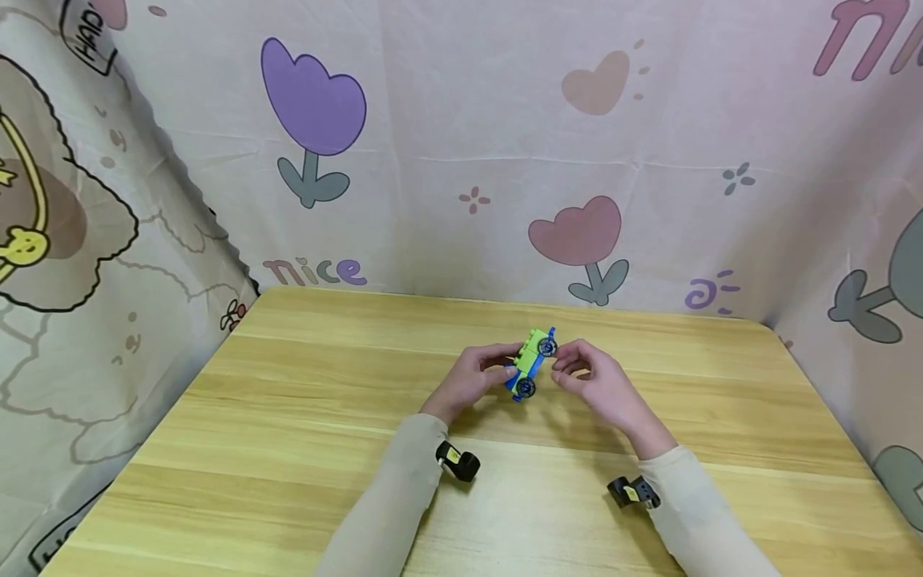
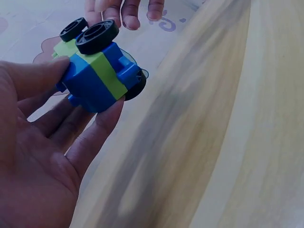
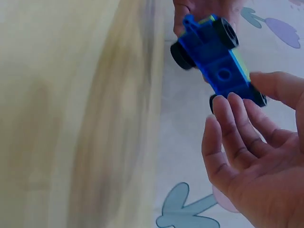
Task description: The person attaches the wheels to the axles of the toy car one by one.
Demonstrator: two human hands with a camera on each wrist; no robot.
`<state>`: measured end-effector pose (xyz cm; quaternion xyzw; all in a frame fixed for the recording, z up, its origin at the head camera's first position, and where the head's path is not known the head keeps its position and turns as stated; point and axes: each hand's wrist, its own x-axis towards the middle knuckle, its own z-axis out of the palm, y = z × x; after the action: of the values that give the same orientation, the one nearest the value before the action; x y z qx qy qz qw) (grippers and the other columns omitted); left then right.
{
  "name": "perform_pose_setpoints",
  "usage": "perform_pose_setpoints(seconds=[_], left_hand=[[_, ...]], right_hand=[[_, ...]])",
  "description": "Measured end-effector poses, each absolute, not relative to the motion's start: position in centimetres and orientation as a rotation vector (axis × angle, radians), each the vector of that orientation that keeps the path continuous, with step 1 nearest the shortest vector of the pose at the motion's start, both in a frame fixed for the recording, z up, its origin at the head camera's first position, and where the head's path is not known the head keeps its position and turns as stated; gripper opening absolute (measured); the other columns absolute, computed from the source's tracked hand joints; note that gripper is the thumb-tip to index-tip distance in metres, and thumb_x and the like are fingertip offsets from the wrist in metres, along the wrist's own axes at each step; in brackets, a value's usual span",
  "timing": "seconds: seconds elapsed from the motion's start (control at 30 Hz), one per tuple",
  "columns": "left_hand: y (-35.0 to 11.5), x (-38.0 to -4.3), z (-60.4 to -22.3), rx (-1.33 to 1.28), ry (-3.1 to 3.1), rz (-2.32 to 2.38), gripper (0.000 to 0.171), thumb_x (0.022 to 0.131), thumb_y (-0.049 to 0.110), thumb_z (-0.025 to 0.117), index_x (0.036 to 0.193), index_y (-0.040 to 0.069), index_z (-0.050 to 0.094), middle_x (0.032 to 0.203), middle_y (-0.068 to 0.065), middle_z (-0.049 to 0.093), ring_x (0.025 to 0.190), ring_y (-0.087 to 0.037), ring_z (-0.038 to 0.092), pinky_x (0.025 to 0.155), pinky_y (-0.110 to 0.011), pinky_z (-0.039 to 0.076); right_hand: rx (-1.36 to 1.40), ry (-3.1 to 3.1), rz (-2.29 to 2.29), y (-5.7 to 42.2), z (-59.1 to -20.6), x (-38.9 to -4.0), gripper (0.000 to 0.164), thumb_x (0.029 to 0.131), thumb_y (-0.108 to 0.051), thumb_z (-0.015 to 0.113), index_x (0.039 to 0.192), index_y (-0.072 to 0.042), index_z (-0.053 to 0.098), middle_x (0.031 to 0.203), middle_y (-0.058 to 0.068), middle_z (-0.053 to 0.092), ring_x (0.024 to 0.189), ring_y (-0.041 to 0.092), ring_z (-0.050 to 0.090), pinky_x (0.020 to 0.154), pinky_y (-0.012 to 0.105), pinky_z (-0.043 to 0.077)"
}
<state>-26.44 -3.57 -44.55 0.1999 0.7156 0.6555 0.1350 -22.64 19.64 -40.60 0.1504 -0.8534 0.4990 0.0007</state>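
A small toy car (image 1: 532,362) of green and blue building blocks with black wheels is held up over the table, tilted on its side. My left hand (image 1: 472,377) grips it, thumb on one side and fingers on the other, as the left wrist view shows around the blue end (image 2: 90,88). In the right wrist view the car's blue underside (image 3: 223,73) faces the camera. Beside the far wheels, my right hand (image 1: 594,385) has its fingers loosely bent. Its fingertips (image 3: 221,102) overlap the car's end in that view; whether they touch it I cannot tell.
Under both hands lies a light wood-grain table (image 1: 288,449). A patterned cloth (image 1: 447,104) with printed flowers hangs behind it and along both sides. Each sleeved wrist wears a small black camera, one left (image 1: 459,462) and one right (image 1: 634,492).
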Motion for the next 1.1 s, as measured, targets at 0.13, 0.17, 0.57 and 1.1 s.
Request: perform_pose_setpoints(seconds=[0.13,0.17,0.57,1.1], left_hand=[[-3.7,-26.3,-44.4,0.573,2.122,1.868,0.038,0.097,0.011,0.063,0.134,0.013,0.062,0.132,-0.004,0.06,0.119,-0.023,0.055,0.094,-0.033,0.049],[-3.7,-26.3,-44.3,0.572,2.133,1.858,0.037,0.097,0.011,0.063,0.134,0.013,0.062,0.132,-0.004,0.06,0.118,-0.023,0.055,0.094,-0.033,0.049],[-4.0,-26.5,-44.4,0.683,2.178,1.741,0.035,0.095,0.011,0.066,0.129,0.012,0.066,0.127,-0.005,0.064,0.111,-0.023,0.058,0.095,-0.038,0.048],[-4.1,-26.5,-44.0,0.766,2.123,1.672,0.031,0.093,0.01,0.068,0.124,0.009,0.069,0.121,-0.005,0.067,0.104,-0.02,0.061,0.09,-0.034,0.05]], right_hand=[[0.394,-2.615,1.553,20.1,-40.1,-22.7,0.025,0.092,0.0,0.061,0.115,0.005,0.056,0.104,0.015,0.062,0.096,0.025,0.059,0.081,0.031,0.051],[0.363,-2.598,1.545,20.1,-40.0,-22.7,0.024,0.093,-0.001,0.061,0.115,0.005,0.056,0.105,0.015,0.062,0.096,0.025,0.058,0.081,0.029,0.051],[0.392,-2.673,1.407,20.5,-39.4,-23.9,0.034,0.1,-0.027,0.059,0.122,-0.003,0.066,0.114,0.009,0.063,0.103,0.024,0.057,0.089,0.042,0.047],[0.546,-2.846,1.509,21.3,-39.6,-24.1,0.034,0.097,-0.026,0.063,0.119,0.0,0.067,0.105,0.01,0.064,0.089,0.028,0.057,0.071,0.046,0.053]])
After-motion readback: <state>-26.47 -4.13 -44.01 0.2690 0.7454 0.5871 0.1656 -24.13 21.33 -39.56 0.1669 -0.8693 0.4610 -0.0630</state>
